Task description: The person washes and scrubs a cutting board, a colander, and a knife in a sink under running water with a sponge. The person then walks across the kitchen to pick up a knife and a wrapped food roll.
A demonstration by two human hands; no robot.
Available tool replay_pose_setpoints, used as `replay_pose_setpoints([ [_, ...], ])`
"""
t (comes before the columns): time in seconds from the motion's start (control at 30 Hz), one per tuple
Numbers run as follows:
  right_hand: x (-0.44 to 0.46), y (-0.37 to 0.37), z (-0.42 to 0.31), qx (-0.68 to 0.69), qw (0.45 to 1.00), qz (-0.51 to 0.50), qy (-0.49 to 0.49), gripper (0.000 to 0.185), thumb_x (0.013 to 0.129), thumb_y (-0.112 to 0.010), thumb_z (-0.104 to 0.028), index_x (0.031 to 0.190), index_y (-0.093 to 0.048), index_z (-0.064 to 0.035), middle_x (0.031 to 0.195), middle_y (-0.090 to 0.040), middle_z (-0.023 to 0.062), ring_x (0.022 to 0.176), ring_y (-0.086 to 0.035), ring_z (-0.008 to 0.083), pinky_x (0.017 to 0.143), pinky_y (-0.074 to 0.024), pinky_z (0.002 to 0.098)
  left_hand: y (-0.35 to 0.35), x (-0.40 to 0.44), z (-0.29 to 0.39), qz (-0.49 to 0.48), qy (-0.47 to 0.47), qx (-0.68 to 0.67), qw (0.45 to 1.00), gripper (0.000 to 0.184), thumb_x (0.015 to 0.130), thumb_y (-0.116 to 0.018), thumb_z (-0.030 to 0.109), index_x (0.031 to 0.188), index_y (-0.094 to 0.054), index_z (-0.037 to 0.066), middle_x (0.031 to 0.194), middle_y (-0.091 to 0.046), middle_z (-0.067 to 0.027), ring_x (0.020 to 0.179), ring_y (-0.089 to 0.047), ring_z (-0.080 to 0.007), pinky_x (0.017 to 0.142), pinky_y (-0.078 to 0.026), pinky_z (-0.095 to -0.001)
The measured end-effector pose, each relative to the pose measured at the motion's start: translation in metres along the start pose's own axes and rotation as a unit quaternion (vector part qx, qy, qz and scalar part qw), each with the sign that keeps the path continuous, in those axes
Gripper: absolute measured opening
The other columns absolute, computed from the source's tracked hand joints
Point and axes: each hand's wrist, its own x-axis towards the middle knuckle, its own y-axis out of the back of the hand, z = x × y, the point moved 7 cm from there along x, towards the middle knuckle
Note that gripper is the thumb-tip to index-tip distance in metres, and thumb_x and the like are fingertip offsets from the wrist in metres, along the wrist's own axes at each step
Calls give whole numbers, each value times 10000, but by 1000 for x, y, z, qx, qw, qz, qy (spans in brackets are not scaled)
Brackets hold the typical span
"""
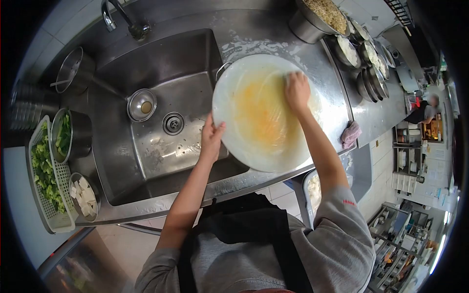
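Observation:
A large, round white basin (pixel 234 151), its inside smeared yellow in the middle, rests tilted over the sink's right edge and the counter. My left hand (pixel 211 139) grips its left rim, thumb on the inner side and fingers underneath. My right hand (pixel 297 90) presses on the upper right of the inner surface with bent fingers. A small greyish thing shows at those fingertips, too hidden to name. A wire handle (pixel 222 68) sticks out by the basin's upper left rim; what it belongs to is hidden.
Left of the basin lies the steel sink (pixel 151 53) with a small metal bowl (pixel 142 105) in it. Broccoli fills a white basket (pixel 58 171) at far left. A pink cloth (pixel 351 134) hangs at the counter's front edge. A person (pixel 424 112) stands far right.

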Motion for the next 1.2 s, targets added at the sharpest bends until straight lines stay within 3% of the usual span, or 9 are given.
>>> replay_pose_setpoints([
  [0.1, 17, -43, -51, 56, 998, -18, 27, 203, 619, -502, 14, 815, -551, -8, 768, -532, 165, 743, -515, 323, 659, -426, 417, -8, 0, -8, -45, 87, 10, 995, 416, 824, -540, 15, 1205, -375, 27, 1092, -543, -81, 1004, -514, -135, 853, -406, -268],
  [0.2, -35, -2, -172, 132, 946, -176, 239, 245, 585, -613, -88, 825, -569, -63, 803, -543, 115, 764, -532, 279, 663, -435, 393, -7, 3, -1, -81, 43, 61, 994, 467, 810, -554, 24, 1225, -341, 58, 1138, -508, -86, 974, -547, -155, 765, -492, -293],
  [0.3, -38, 1, -187, 249, 877, -156, 381, 166, 650, -576, -107, 811, -563, -69, 808, -545, 94, 797, -528, 261, 697, -435, 385, 2, -8, -12, -38, 144, 71, 986, 513, 791, -568, 1, 1237, -319, 48, 1131, -504, -86, 994, -528, -164, 806, -469, -299],
  [0.43, 78, -64, -115, 91, 982, -9, 165, 120, 631, -536, -72, 748, -564, -72, 778, -544, 85, 780, -538, 256, 657, -445, 378, -9, -8, -2, -58, 71, 16, 996, 542, 772, -586, -3, 1234, -304, 12, 1133, -493, -97, 1044, -497, -186, 868, -422, -315],
  [0.7, 16, -31, -189, 255, 898, -84, 348, 178, 613, -582, -105, 788, -576, -79, 818, -536, 76, 830, -528, 251, 663, -457, 374, 6, 48, 0, -18, 46, 18, 999, 471, 749, -624, 45, 1161, -397, 16, 1057, -542, -91, 945, -549, -170, 807, -447, -304],
  [0.8, 69, -77, -115, 60, 971, -87, 214, 180, 647, -586, -128, 820, -581, -81, 852, -536, 94, 856, -525, 270, 711, -468, 379, 1, 41, 2, 9, 33, 0, 999, 395, 734, -645, 40, 1078, -456, -3, 973, -578, -93, 856, -569, -170, 754, -463, -297],
  [0.93, 71, -72, 7, 62, 994, -62, 61, 210, 738, -552, -180, 916, -589, -74, 981, -577, 126, 960, -534, 295, 764, -480, 395, 4, 38, 1, 27, 18, -30, 999, 347, 732, -638, 21, 1038, -477, 5, 944, -584, -94, 800, -580, -165, 716, -475, -286],
  [1.07, 14, -33, 127, 71, 952, -194, -226, 394, 742, -569, -342, 974, -588, -25, 900, -610, 209, 852, -577, 374, 749, -461, 420, 7, 39, 1, 45, 4, -30, 999, 290, 733, -635, 19, 995, -511, 9, 927, -594, -80, 790, -582, -160, 723, -471, -282],
  [1.2, -86, 12, 176, 97, 935, -109, -325, 460, 728, -576, -373, 930, -581, 40, 843, -592, 278, 843, -572, 407, 731, -447, 421, 3, 48, 6, 40, 4, -37, 998, 271, 722, -639, 18, 972, -533, 17, 902, -606, -70, 793, -582, -154, 732, -464, -278],
])
